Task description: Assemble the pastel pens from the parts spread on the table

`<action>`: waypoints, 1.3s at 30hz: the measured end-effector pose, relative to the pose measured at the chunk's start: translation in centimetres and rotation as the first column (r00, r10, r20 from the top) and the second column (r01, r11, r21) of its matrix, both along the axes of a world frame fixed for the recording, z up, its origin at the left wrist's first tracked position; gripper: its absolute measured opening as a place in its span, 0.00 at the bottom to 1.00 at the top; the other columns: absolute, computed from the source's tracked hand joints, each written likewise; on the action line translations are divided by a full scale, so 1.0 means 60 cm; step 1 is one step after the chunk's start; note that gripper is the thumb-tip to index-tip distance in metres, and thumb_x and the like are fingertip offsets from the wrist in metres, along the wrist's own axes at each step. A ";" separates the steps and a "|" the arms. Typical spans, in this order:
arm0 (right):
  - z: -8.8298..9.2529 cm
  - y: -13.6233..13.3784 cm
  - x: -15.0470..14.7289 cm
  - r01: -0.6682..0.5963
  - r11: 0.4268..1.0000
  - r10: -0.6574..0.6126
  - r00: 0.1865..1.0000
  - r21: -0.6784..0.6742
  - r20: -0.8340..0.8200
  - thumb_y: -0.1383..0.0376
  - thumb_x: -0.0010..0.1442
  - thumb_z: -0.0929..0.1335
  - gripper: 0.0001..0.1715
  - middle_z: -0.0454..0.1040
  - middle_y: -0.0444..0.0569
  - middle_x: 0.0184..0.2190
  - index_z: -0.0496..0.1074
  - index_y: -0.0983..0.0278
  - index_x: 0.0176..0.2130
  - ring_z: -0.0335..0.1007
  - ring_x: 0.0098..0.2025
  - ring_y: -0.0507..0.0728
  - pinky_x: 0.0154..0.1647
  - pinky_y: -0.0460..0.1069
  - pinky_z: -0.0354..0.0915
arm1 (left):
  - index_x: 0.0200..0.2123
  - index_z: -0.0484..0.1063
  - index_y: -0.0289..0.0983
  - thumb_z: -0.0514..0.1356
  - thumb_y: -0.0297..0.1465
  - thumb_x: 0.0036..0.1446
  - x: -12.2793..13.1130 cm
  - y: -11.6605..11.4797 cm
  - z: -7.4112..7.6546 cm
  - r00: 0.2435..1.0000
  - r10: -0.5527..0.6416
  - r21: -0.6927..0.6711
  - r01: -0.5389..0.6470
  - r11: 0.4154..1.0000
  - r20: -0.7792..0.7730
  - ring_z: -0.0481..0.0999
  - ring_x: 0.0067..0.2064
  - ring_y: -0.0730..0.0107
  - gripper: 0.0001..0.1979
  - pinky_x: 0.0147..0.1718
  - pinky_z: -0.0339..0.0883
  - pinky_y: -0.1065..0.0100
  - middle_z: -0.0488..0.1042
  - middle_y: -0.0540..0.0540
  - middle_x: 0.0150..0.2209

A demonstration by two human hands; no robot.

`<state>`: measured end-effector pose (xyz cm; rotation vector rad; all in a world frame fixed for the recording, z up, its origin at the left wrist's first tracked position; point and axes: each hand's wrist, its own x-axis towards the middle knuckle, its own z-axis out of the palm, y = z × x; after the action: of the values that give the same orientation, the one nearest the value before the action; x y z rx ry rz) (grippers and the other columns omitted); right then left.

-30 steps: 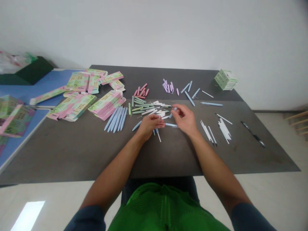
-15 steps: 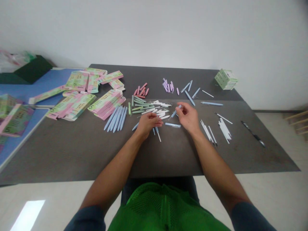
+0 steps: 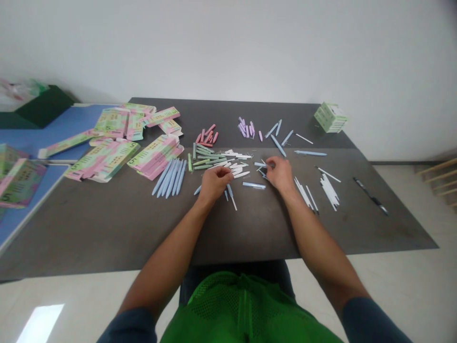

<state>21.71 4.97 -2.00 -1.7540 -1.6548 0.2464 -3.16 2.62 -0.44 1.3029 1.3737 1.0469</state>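
Observation:
My right hand (image 3: 281, 174) has thumb and fingertips closed on a light blue pen barrel (image 3: 260, 165), which points left just above the table. More blue pieces lie under those fingertips, partly hidden. My left hand (image 3: 215, 184) is closed in a pinch at the edge of a pile of white pen parts (image 3: 240, 166); what its fingertips hold is too small to make out. Beneath that hand a blue part with a white refill (image 3: 232, 196) pokes out. Between both hands lies another blue barrel with a clip (image 3: 253, 185).
Blue pens (image 3: 170, 178) lie in a row at left, beside pink-green cartons (image 3: 156, 156). Green (image 3: 207, 156), red (image 3: 206, 136) and purple parts (image 3: 247, 127) form heaps behind. White refills (image 3: 329, 191), a black pen (image 3: 370, 196) and a green box (image 3: 330, 117) are at right.
The blue barrel in my right hand has turned from tilted to nearly level, and that hand has dropped slightly. My left hand stays by the white parts. The whole view has shifted a little.

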 end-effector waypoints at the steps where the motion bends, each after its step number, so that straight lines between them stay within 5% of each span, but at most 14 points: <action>1: 0.001 -0.002 -0.004 -0.039 0.999 0.038 0.999 0.027 0.036 0.72 0.55 0.69 0.09 0.79 0.56 0.38 0.78 0.64 0.37 0.71 0.44 0.64 0.53 0.61 0.61 | 0.33 0.79 0.35 0.66 0.34 0.49 -0.004 0.002 0.001 0.999 0.012 0.025 -0.011 1.000 -0.049 0.72 0.27 0.71 0.09 0.28 0.64 0.71 0.77 0.49 0.26; 6: 0.003 -0.014 -0.035 -0.425 0.905 0.421 0.902 0.026 0.096 0.70 0.58 0.70 0.06 0.80 0.51 0.37 0.79 0.61 0.33 0.69 0.44 0.61 0.53 0.60 0.58 | 0.32 0.81 0.36 0.66 0.34 0.51 -0.017 0.010 0.001 0.982 0.067 0.123 -0.045 0.991 -0.179 0.75 0.32 0.67 0.08 0.34 0.64 0.69 0.80 0.47 0.29; 9: 0.000 -0.017 -0.046 -0.524 0.850 0.525 0.838 -0.047 0.149 0.69 0.60 0.70 0.06 0.80 0.51 0.36 0.80 0.61 0.33 0.69 0.42 0.60 0.52 0.58 0.57 | 0.34 0.82 0.36 0.66 0.34 0.51 -0.017 0.010 0.001 0.973 0.054 0.144 -0.022 0.989 -0.224 0.75 0.33 0.65 0.09 0.35 0.64 0.68 0.80 0.47 0.31; 15: 0.001 -0.019 -0.048 -0.534 0.840 0.541 0.820 -0.089 0.186 0.71 0.61 0.68 0.08 0.78 0.51 0.33 0.77 0.62 0.32 0.68 0.40 0.60 0.51 0.57 0.56 | 0.33 0.82 0.38 0.65 0.31 0.52 -0.006 0.003 0.005 0.938 0.007 0.196 0.065 0.978 -0.346 0.74 0.34 0.64 0.06 0.39 0.65 0.65 0.80 0.45 0.33; 22: 0.028 -0.042 -0.076 -0.534 0.845 0.532 0.845 0.031 0.054 0.69 0.65 0.65 0.07 0.76 0.50 0.37 0.73 0.61 0.38 0.67 0.42 0.60 0.47 0.54 0.61 | 0.35 0.81 0.37 0.62 0.28 0.54 0.008 -0.008 0.003 0.914 -0.032 0.243 0.141 0.960 -0.404 0.71 0.33 0.67 0.06 0.40 0.66 0.66 0.76 0.46 0.33; 39: 0.041 -0.060 -0.092 -0.561 0.820 0.561 0.827 0.110 0.040 0.69 0.68 0.62 0.11 0.74 0.53 0.40 0.74 0.61 0.40 0.67 0.45 0.60 0.50 0.54 0.63 | 0.36 0.80 0.36 0.60 0.30 0.59 -0.005 -0.004 0.009 0.896 -0.081 0.305 0.232 0.924 -0.437 0.72 0.36 0.67 0.08 0.41 0.65 0.66 0.73 0.46 0.35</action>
<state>16.18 1.40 0.46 -1.1377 -2.1180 0.4010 -3.43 2.39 0.12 1.9640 1.3939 0.9615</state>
